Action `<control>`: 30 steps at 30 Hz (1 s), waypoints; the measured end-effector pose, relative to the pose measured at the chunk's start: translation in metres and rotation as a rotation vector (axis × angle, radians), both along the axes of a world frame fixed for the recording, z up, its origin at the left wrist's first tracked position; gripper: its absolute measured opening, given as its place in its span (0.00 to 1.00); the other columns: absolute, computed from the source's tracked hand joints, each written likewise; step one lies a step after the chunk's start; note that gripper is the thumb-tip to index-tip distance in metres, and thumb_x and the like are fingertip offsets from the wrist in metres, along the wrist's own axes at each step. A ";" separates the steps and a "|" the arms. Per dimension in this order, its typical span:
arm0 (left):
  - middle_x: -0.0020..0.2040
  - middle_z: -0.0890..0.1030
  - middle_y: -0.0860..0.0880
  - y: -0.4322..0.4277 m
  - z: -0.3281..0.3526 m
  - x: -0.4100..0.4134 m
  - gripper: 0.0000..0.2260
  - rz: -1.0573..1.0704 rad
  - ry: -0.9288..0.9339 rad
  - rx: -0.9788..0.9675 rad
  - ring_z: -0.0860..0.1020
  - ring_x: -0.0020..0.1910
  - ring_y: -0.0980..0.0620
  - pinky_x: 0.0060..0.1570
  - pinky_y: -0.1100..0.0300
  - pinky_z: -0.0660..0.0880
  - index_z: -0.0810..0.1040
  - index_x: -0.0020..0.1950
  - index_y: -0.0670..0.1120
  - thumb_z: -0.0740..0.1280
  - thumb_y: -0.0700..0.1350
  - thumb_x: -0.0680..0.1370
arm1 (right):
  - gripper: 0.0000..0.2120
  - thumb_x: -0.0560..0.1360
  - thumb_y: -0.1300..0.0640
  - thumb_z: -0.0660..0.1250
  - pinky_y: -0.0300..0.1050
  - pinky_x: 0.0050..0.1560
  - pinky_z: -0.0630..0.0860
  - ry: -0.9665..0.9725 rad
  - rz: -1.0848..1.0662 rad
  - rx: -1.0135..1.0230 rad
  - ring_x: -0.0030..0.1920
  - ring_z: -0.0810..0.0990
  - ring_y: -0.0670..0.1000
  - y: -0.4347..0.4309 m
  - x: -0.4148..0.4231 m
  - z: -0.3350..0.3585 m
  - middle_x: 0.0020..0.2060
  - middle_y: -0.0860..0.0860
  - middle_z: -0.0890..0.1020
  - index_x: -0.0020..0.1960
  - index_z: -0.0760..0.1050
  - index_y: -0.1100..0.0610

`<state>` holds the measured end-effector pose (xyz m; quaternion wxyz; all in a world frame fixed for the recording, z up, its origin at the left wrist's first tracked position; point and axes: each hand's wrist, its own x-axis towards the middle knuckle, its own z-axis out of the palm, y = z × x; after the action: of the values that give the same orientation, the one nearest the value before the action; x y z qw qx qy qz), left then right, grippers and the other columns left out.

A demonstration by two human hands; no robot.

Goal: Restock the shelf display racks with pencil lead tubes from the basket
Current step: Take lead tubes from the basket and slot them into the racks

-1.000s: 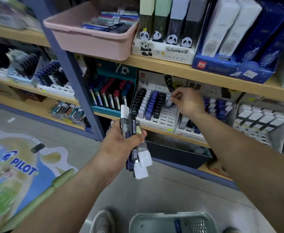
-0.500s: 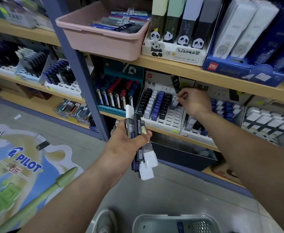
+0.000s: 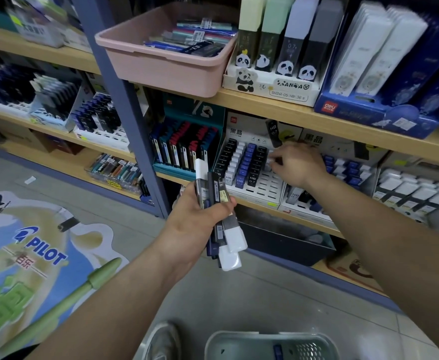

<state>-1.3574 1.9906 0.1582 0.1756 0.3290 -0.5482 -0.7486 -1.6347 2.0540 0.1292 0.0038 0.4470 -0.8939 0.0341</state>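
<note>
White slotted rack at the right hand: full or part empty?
Part empty. The white rack holds black, white and blue tubes in its left columns; front rows and slots beside the right hand are bare.

At 12 o'clock a pink tub (image 3: 161,71) sits on the upper wooden shelf (image 3: 265,105), with flat packs inside (labels too blurred to read). A panda box (image 3: 272,89) stands just beside it at 1 o'clock, then a blue Deli box (image 3: 369,113) at 2. A Pilot floor sticker (image 3: 39,245) lies at 8 o'clock, a shoe (image 3: 163,339) at 6.

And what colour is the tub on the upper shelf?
The tub is pale pink; the head view shows it best.
</note>
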 end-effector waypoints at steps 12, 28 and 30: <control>0.50 0.85 0.42 0.035 0.017 -0.019 0.11 -0.044 0.093 0.030 0.84 0.48 0.43 0.52 0.40 0.81 0.76 0.58 0.43 0.70 0.35 0.77 | 0.11 0.75 0.54 0.73 0.43 0.39 0.80 -1.073 -0.016 -0.523 0.37 0.85 0.52 0.113 0.160 0.062 0.37 0.51 0.85 0.55 0.76 0.53; 0.36 0.82 0.50 0.056 0.016 -0.037 0.12 -0.014 0.016 -0.029 0.82 0.34 0.55 0.35 0.59 0.78 0.74 0.62 0.40 0.69 0.36 0.79 | 0.10 0.80 0.63 0.67 0.44 0.41 0.81 -1.224 -0.250 -0.781 0.37 0.82 0.52 0.144 0.141 0.048 0.44 0.55 0.86 0.58 0.82 0.55; 0.36 0.81 0.49 0.054 0.015 -0.038 0.13 -0.005 0.010 -0.015 0.81 0.33 0.55 0.34 0.60 0.77 0.73 0.63 0.39 0.69 0.36 0.79 | 0.10 0.79 0.63 0.68 0.40 0.41 0.78 -1.187 -0.271 -0.813 0.37 0.79 0.49 0.145 0.133 0.045 0.39 0.52 0.85 0.58 0.82 0.54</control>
<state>-1.3954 2.0451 0.1729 0.1789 0.3224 -0.5535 -0.7468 -1.5019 2.1989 0.1741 -0.3114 0.2019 -0.7097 0.5988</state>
